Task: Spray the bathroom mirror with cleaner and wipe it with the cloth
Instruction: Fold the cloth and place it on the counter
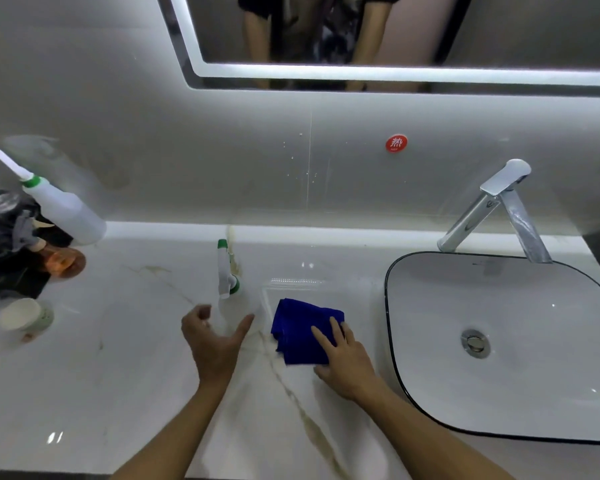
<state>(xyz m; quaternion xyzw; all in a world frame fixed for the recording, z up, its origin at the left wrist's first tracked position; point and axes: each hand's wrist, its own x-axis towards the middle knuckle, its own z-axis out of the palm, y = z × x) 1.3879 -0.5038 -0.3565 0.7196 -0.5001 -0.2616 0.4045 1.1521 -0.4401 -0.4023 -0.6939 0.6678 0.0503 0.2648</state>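
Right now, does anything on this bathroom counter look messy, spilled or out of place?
Yes. A yellowish-brown stain runs down from the wall edge behind the spray bottle, and pale splash spots dot the wall tile. Otherwise the blue cloth lies folded under the right hand.

A deep blue folded cloth (302, 332) lies under the right fingers (328, 336). The glossy white marble counter (118, 358) shows brownish veins. Beyond the left fingers (201, 311), a white spray bottle (226, 271) has green trim.
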